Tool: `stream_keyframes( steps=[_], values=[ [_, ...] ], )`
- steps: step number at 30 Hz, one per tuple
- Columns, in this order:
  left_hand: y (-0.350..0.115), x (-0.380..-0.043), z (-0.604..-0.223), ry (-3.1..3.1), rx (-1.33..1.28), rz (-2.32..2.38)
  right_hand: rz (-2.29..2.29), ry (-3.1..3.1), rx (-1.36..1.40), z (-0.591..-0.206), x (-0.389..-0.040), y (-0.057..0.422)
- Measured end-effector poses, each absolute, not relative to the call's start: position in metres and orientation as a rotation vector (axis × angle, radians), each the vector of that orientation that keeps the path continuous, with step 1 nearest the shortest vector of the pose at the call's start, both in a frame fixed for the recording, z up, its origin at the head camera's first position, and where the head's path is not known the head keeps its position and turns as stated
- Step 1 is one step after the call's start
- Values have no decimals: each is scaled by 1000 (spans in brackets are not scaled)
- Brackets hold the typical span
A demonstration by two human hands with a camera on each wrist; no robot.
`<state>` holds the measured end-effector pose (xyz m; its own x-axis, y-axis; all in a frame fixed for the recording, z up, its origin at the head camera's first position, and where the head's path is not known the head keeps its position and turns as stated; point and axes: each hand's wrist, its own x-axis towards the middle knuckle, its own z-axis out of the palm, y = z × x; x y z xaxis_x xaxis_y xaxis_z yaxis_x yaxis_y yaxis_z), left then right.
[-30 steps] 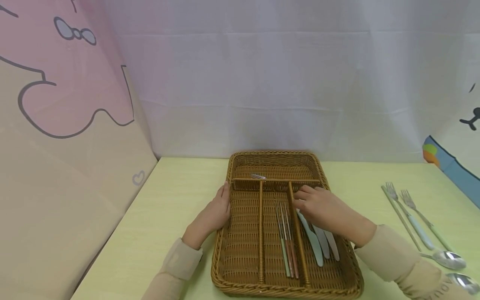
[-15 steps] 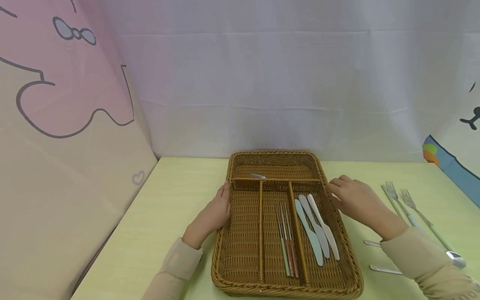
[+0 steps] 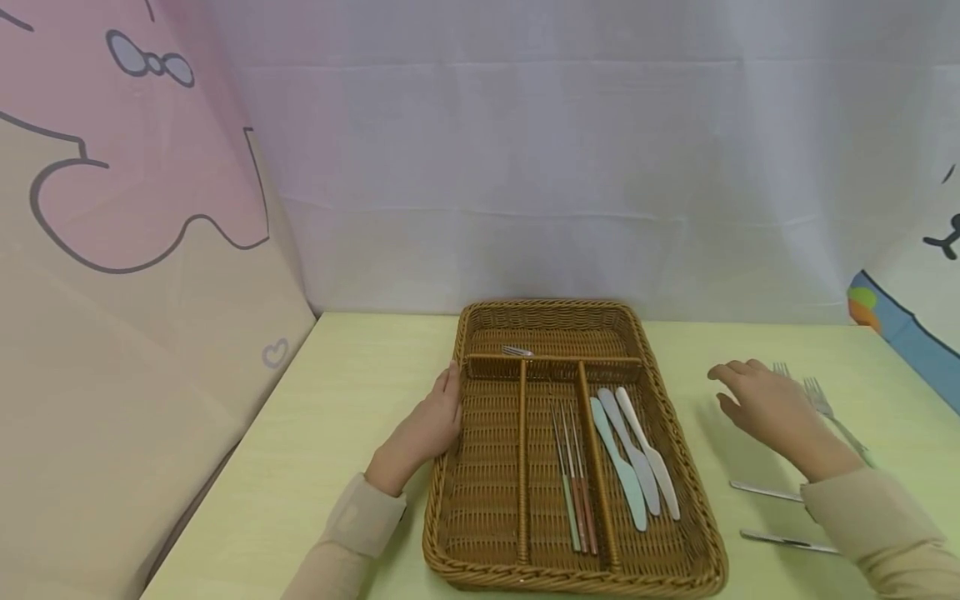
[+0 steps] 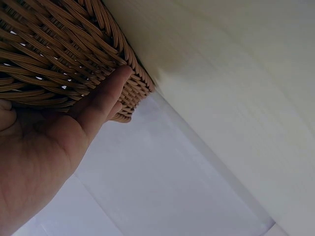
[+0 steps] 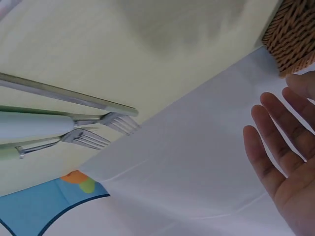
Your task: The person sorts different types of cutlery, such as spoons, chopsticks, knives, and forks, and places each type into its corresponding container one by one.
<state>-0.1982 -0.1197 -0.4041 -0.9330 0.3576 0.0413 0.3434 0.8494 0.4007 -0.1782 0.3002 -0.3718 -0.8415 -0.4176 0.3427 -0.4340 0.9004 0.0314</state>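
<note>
L hand (image 3: 427, 423) on basket (image 3: 487, 467), R hand (image 3: 772, 414) empty

Basket sits on the table (image 3: 352, 383) in front of the person, far end near the cloth (image 3: 480, 208). Inside: 3 knives (image 3: 642, 475) in the R compartment, chopsticks (image 3: 577, 504) in the middle one, tines of a lone fork (image 3: 517, 351) in the far one. L hand lies against the basket's L side, fingers straight, no grip seen. R hand hangs apart from the R side, fingers loose, holding nothing. Near it: 2 forks (image 3: 820, 398), plus 2 metal handles (image 3: 765, 491) partly hidden by the R sleeve (image 3: 870, 521).

Step, as I read it: btwn handlings, basket steadied, R hand free. Next move prob. calls for a finger-&-thumb pinch on one thin handle, coming in low w/o nudging its neighbours.

Views: R wrist view shows a blue handle (image 5: 34, 124) & a thin rod (image 5: 69, 96) by the forks; R hand hides both in head view. It also puts the thumb right by the basket corner, whereas head view shows a gap. L wrist view shows a finger along the outer weave; head view gives mostly the back of that hand
</note>
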Motion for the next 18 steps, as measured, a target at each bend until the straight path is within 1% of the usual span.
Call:
stream_keyframes(
  steps=[11,18],
  values=[
    [-119,-198,-404,2967,549,656,139,-2935,387,-389,-176,341],
    [-119,-198,-404,2972,547,650,129,-3031,291,-400,-178,363]
  ],
)
